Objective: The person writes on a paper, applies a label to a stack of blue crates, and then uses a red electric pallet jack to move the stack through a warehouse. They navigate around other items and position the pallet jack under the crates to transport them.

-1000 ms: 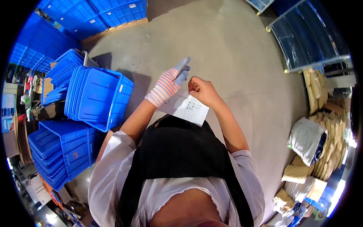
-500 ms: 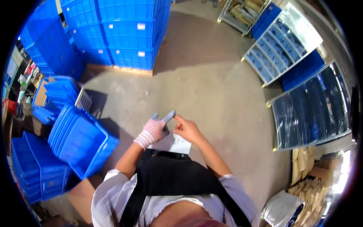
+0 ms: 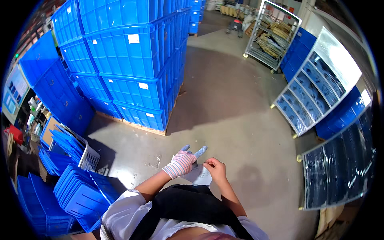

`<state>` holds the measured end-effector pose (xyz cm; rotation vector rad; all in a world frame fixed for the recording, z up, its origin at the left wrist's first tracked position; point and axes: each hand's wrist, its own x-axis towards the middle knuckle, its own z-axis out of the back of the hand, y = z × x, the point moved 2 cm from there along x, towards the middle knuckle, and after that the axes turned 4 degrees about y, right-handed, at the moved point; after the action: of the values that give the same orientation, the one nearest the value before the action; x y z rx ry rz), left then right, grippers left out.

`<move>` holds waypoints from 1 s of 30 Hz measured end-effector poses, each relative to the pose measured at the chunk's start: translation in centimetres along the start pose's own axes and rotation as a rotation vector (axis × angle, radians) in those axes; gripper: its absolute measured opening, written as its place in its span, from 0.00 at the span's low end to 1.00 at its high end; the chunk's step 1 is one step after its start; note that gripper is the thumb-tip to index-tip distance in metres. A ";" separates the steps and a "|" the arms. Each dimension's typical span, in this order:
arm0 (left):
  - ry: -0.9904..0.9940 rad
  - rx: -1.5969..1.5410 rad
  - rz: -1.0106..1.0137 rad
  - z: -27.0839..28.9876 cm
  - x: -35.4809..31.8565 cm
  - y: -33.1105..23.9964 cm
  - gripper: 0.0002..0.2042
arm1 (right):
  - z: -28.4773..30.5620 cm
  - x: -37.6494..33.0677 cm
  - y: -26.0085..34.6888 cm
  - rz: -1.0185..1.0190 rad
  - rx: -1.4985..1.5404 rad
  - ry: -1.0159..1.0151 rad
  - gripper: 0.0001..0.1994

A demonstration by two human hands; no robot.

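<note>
A white paper sheet (image 3: 199, 176) with small dark print hangs in front of my black apron, between my two hands. My left hand (image 3: 183, 162) wears a pink-and-white striped glove with grey-blue fingertips. Two of its fingers point outward, while the others curl in at the sheet's left side, where the grip is partly hidden. Bare and ungloved, my right hand (image 3: 216, 169) pinches with thumb and forefinger at the sheet's upper right edge.
Tall stacks of blue plastic crates (image 3: 132, 88) stand on a wooden pallet (image 3: 146, 129) ahead. Nested blue lids (image 3: 76, 192) and a white basket (image 3: 90, 158) are at left. Wheeled racks (image 3: 310, 94), one a film-wrapped rack (image 3: 336, 160), line the right; a pallet truck (image 3: 235, 27) is farther back.
The view has tilted up and shows more of the room ahead. My right hand has moved off the left glove's extended fingertip to the sheet's edge.
</note>
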<state>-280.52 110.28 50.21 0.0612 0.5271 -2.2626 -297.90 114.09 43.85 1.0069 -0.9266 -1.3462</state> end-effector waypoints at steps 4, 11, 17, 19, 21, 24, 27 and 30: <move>-0.095 0.056 0.155 4.3 9.5 4.9 0.41 | 3.5 12.6 -0.3 0.179 -0.119 -0.024 0.07; -1.043 -0.118 0.306 14.7 14.8 14.6 0.41 | 7.7 34.9 6.5 0.723 -0.320 0.073 0.04; -1.225 -0.226 0.619 13.6 19.0 23.7 0.40 | 6.8 55.0 14.2 0.913 -0.075 0.221 0.05; -1.283 -0.178 0.675 12.0 21.0 26.5 0.40 | 5.7 60.3 18.4 0.927 0.049 0.311 0.04; -1.323 -0.110 0.716 14.6 22.3 29.1 0.38 | 3.4 65.9 25.6 1.017 0.177 0.393 0.05; -1.364 0.136 0.628 20.7 27.4 30.8 0.37 | 2.9 72.1 33.8 1.119 0.219 0.477 0.06; -1.362 0.335 0.505 26.8 30.4 31.4 0.37 | 1.2 76.9 42.1 1.198 0.121 0.490 0.06; -1.367 0.451 0.463 30.6 31.5 31.9 0.34 | -1.1 81.7 47.7 1.287 0.110 0.467 0.06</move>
<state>-275.27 57.19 60.34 -0.9536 -0.6562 -1.4455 -279.38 31.18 85.44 0.5270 -0.9831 0.0196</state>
